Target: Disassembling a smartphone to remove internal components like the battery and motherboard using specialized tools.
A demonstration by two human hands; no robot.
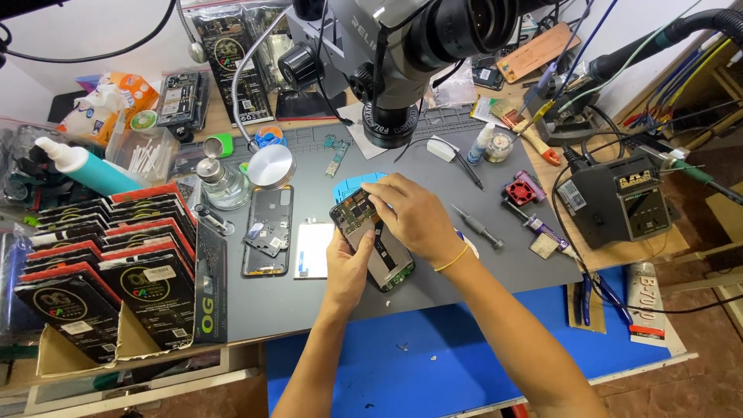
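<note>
A grey work mat [464,263] is covering most of the bench, with a blue surface [433,364] showing along its near edge. A microscope [402,54] is hanging over the mat's far side. At the left, rows of flat black boxes with red tops [108,255] are standing in a cardboard rack, each bearing a round gold-and-green label; two similar black packets [232,62] are leaning against the back wall. A grey soldering station [619,201] is sitting at the right edge.

The opened phone [371,244] is lying tilted mid-mat. The left hand [348,267] is gripping its lower left edge, fingers closed around it. The right hand [414,217] is resting over its upper half, fingertips bunched together on the board. A rear cover [268,232] is lying just left; a screwdriver [478,227] is lying right, with bare mat beyond.
</note>
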